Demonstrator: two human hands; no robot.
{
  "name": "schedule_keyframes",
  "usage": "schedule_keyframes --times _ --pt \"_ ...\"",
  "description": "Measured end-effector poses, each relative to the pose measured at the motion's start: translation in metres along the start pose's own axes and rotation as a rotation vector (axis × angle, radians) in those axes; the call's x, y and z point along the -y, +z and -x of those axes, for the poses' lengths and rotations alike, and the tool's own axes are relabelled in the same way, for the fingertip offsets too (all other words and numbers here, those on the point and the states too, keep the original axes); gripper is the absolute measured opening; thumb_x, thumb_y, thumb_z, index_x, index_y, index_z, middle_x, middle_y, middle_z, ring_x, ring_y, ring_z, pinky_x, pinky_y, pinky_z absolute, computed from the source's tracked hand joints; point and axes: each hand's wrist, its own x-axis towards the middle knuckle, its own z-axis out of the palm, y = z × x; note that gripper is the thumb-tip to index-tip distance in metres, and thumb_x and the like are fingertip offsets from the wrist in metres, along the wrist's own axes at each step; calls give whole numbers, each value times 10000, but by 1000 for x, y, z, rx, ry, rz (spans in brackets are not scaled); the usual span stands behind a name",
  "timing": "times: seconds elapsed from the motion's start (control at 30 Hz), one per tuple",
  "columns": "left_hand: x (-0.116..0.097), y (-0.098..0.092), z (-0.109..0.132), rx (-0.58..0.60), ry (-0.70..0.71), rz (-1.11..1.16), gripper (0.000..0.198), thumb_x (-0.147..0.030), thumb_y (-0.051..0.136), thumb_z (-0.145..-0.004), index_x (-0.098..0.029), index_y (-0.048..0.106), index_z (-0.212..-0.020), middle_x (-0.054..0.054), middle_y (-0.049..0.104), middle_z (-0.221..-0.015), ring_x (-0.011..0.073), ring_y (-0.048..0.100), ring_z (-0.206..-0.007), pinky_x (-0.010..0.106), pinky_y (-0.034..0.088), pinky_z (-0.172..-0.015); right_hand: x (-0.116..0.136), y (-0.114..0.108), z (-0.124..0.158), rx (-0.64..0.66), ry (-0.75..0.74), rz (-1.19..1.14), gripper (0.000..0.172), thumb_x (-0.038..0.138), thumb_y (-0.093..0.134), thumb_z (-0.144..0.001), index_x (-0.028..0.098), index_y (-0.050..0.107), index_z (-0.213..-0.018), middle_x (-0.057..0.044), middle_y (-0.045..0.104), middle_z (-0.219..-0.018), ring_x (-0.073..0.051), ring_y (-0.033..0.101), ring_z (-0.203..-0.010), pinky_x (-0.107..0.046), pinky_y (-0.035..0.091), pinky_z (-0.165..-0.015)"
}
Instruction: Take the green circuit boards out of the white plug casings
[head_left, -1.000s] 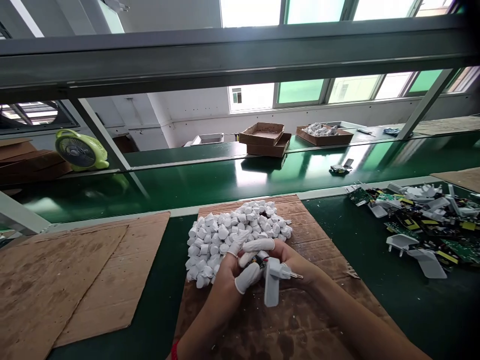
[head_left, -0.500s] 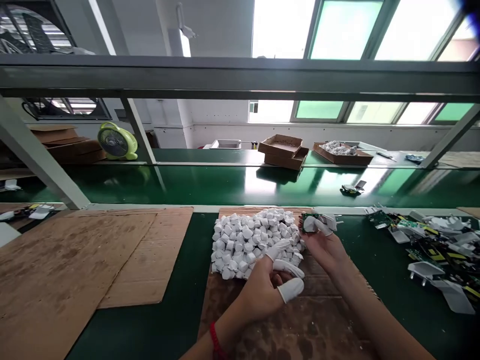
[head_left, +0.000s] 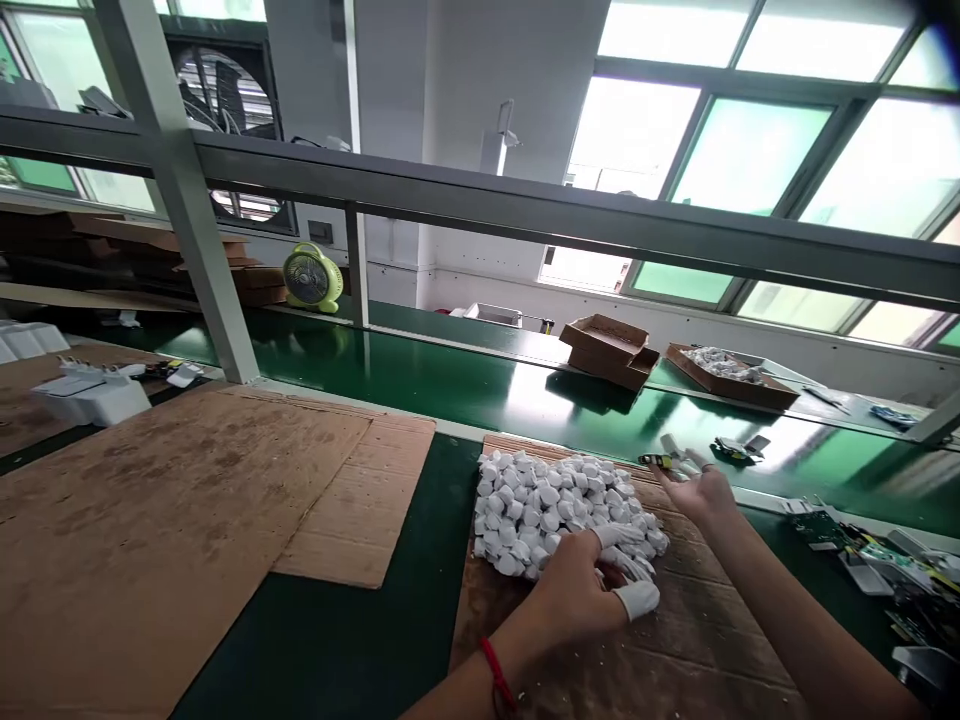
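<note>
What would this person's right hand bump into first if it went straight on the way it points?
Probably the stacked brown cardboard trays, across the glossy green flat surface. The right hand points forward and leftward; its height is unclear, so it might brush that surface first.

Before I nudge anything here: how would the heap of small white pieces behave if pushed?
The white pieces would probably spread or tumble, since they appear heaped loosely. Single ones may roll, as their sides look rounded. Each is probably light, being so small.
</note>
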Motion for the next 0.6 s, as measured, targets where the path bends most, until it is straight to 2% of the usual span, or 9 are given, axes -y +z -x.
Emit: schedule_keyframes --times 0.13,0.27,0.37,0.43,0.5,0.53,0.57,0.6 --pt "0 2 1 9 23 2 396 -190 674 -649 -174 675 -1044 -12 533 -670 88 411 -586 169 308 -491 15 4 11 78 -81 155 166 291 377 -853 203 500 -923 -68 603 -993 -139 637 -919 -257 542 -854" --pt "-5 3 3 5 22 -10 417 -196 722 -614 -170 684 -1028 -19 519 -652 89 419 -577 168 309 -483 27 -13 12 97 -190 457 219 299 405 -799 229 536 -960 -47 581 -1171 -170 578 -1088 -316 478 -965" --pt "-8 2 3 3 21 -22 439 -194 730 -609 -178 682 -1045 -21 522 -639 89 426 -571 166 316 -482 34 -45 4 16 -225 822 219 279 539 -685 197 583 -883 -111 581 -1177 -300 466 -1217 -455 379 -1034" --pt "-8 1 3 1 22 -38 436 -191 728 -610 -170 683 -1044 -18 535 -642 86 425 -558 165 315 -475 38 -73 -1 -62 -251 1095 191 230 610 -596 172 600 -778 -175 578 -1164 -385 294 -1313 -559 175 -1090" --pt "-6 1 2 7 27 -47 433 -186 720 -616 -164 680 -1047 -14 548 -655 81 424 -550 161 310 -467 40 -102 -5 -148 -297 1336 135 190 595 -571 171 580 -703 -217 541 -1212 -385 112 -1371 -587 -51 -1075" --pt "-6 1 2 11 30 -46 427 -180 715 -619 -161 680 -1044 -15 550 -659 80 425 -551 157 307 -466 41 -117 -6 -188 -317 1437 97 188 569 -585 175 566 -681 -229 526 -1228 -376 77 -1379 -593 -101 -1056" --pt "-5 1 3 12 32 -44 415 -173 711 -619 -158 682 -1033 -17 548 -660 78 425 -555 153 304 -466 42 -130 -7 -219 -327 1539 56 195 539 -610 181 554 -662 -232 534 -1217 -374 108 -1375 -608 -86 -1050" --pt "-6 2 3 13 32 -41 403 -162 707 -619 -155 685 -1021 -19 547 -664 75 425 -558 150 303 -468 42 -142 -7 -237 -325 1618 36 198 510 -633 187 544 -638 -229 564 -1170 -382 195 -1354 -628 -20 -1051"
